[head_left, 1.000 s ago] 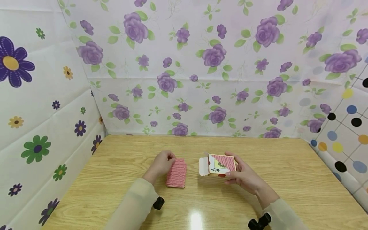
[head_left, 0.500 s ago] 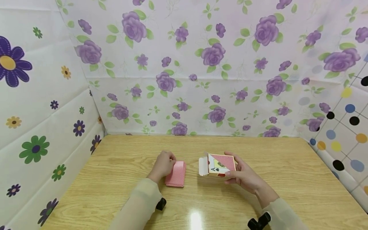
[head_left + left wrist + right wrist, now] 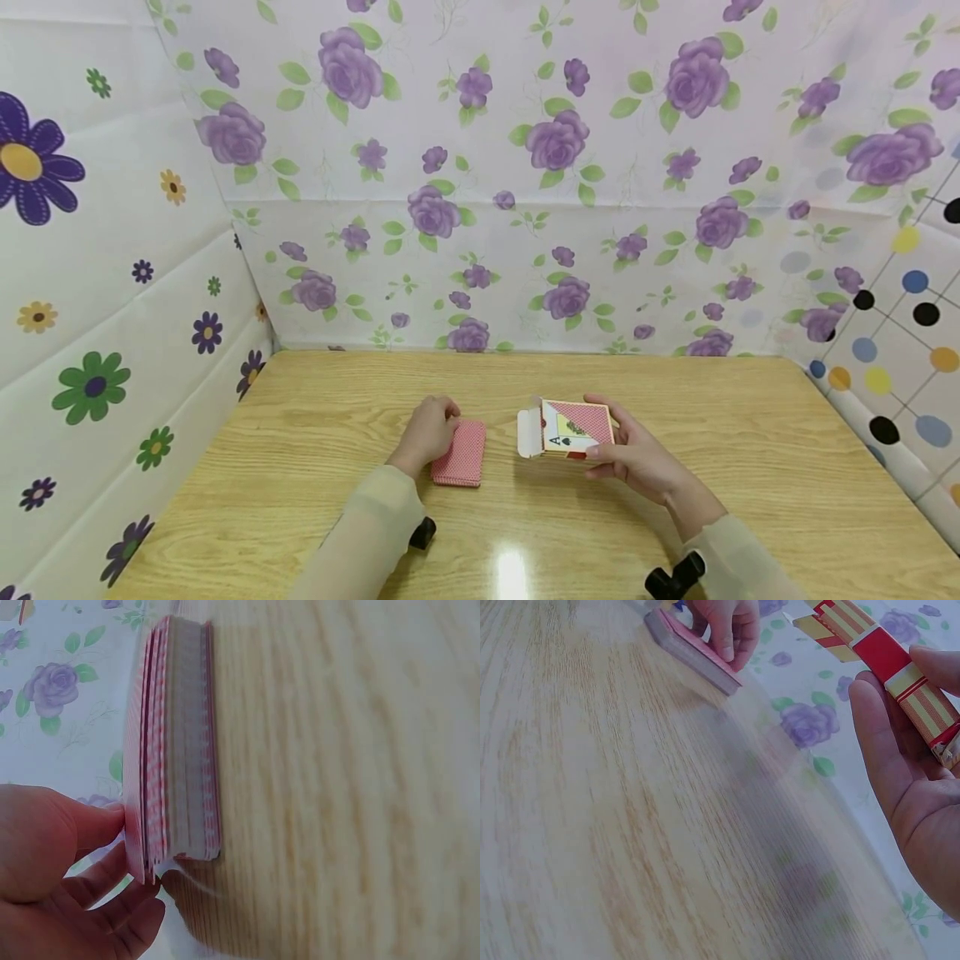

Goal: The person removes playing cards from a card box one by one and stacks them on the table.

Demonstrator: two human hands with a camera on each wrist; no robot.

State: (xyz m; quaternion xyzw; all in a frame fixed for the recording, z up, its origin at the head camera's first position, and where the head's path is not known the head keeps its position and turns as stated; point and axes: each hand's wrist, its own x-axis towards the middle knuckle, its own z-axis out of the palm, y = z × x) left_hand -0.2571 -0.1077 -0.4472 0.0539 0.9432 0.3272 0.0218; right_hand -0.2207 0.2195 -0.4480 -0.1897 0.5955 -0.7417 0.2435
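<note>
A deck of playing cards (image 3: 465, 454) with red patterned backs lies face down on the table, left of centre. My left hand (image 3: 429, 433) is at its far left end. The left wrist view shows the thumb against the top of the deck (image 3: 187, 742) and the fingers at its end edge, pinching the uppermost cards, whose edges stand slightly uneven. My right hand (image 3: 633, 462) grips a card box (image 3: 577, 427) above the table, thumb on the near side and fingers behind. Its white end flap (image 3: 529, 432) hangs open toward the deck. The box's inside is hidden.
The wooden table (image 3: 585, 533) runs back to a wall covering with purple roses (image 3: 558, 146). Patterned sheets stand at the left and right sides. Black wrist cameras (image 3: 422, 533) sit on both wrists, close above the table.
My left hand has shifted slightly right over the deck, covering more of its far left corner. The top of the deck looked pale half a second ago and is evenly red now. The right hand stays nearly still.
</note>
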